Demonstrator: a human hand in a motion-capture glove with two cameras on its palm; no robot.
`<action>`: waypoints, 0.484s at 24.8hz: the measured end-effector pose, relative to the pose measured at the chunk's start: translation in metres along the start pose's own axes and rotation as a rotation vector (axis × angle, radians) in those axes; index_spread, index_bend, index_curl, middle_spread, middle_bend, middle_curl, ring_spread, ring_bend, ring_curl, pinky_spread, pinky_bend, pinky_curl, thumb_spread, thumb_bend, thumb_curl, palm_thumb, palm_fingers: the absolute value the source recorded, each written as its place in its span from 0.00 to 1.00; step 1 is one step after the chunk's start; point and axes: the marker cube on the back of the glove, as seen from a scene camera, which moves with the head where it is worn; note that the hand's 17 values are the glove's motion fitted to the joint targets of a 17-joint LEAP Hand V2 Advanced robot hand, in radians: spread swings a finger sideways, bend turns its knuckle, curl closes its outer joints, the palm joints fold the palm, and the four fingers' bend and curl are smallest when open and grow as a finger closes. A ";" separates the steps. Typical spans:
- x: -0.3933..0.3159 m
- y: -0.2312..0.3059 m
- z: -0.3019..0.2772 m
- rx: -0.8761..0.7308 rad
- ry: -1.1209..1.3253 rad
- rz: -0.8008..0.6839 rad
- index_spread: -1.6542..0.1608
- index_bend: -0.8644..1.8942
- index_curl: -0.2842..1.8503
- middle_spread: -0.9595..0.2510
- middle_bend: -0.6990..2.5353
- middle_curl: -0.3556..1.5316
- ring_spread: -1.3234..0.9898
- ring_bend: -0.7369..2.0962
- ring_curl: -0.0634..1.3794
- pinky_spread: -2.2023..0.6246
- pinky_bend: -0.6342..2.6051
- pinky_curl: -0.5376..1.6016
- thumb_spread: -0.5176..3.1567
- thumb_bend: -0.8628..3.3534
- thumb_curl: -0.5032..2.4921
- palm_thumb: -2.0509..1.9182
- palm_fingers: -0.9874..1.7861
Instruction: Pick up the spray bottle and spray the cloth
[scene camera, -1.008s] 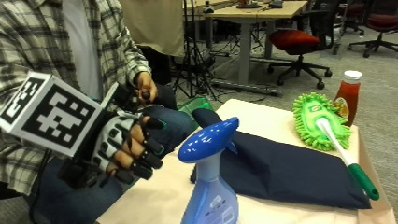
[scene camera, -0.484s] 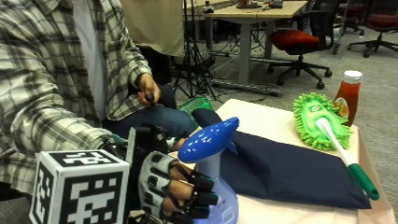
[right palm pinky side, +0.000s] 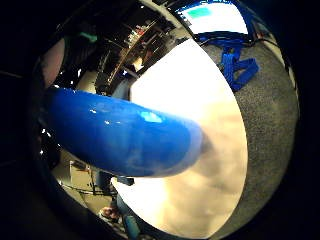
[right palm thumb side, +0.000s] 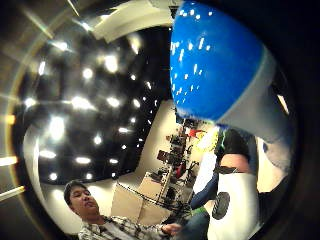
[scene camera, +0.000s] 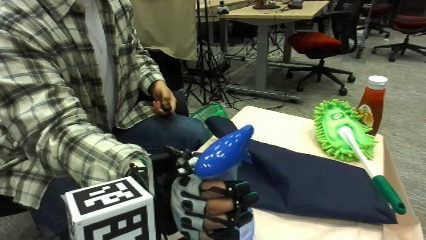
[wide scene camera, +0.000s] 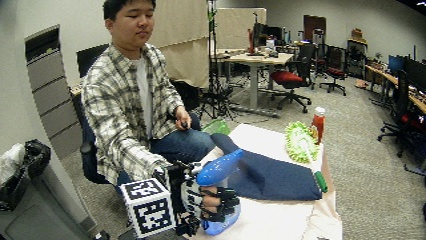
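Outside view, read from the left: the person sat at the table's near corner, and the gloved right hand (scene camera: 212, 207) was wrapped round the neck of the spray bottle (scene camera: 223, 152), its fingers (scene camera: 223, 192) curled about it just under the blue trigger head. The bottle stood close to upright on the near edge of the table (scene camera: 286, 132), and its blue head rose slantwise out of the hand, so that the nozzle end pointed up and away from the person, toward the far right. The bare left hand (scene camera: 162, 98) rested in the lap, curled round a small dark thing that could not be made out, well apart from the bottle.

Just to the right of the bottle lay the dark blue cloth (scene camera: 313, 187), spread flat across the table, its near-left edge touching or almost touching the bottle's base. Its long side ran to the right, away from the hand. Further right a green duster (scene camera: 339, 127) with a white and green handle lay along the cloth's far edge, and a ketchup bottle (scene camera: 373, 102) stood beyond it.

The little finger side palm view showed the blue head (right palm pinky side: 120, 137) close against the palm, over the pale tabletop.

I judged the coming move to turn on aim: the nozzle pointed above the cloth, so the bottle would need lifting and tipping down to the right.
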 end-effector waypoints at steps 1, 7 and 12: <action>0.006 -0.009 0.000 0.024 -0.023 -0.001 0.78 0.39 0.29 0.75 0.31 0.39 0.53 0.42 0.27 0.82 0.24 0.37 0.39 0.22 0.34 0.75 0.66; 0.013 -0.024 0.009 0.197 -0.024 0.004 0.77 0.37 0.30 0.70 0.33 0.41 0.51 0.43 0.29 0.79 0.29 0.40 0.33 0.22 0.36 0.78 0.78; 0.015 -0.036 0.011 0.349 0.060 -0.029 0.76 0.39 0.33 0.69 0.36 0.43 0.50 0.44 0.32 0.77 0.30 0.42 0.28 0.21 0.37 0.78 0.85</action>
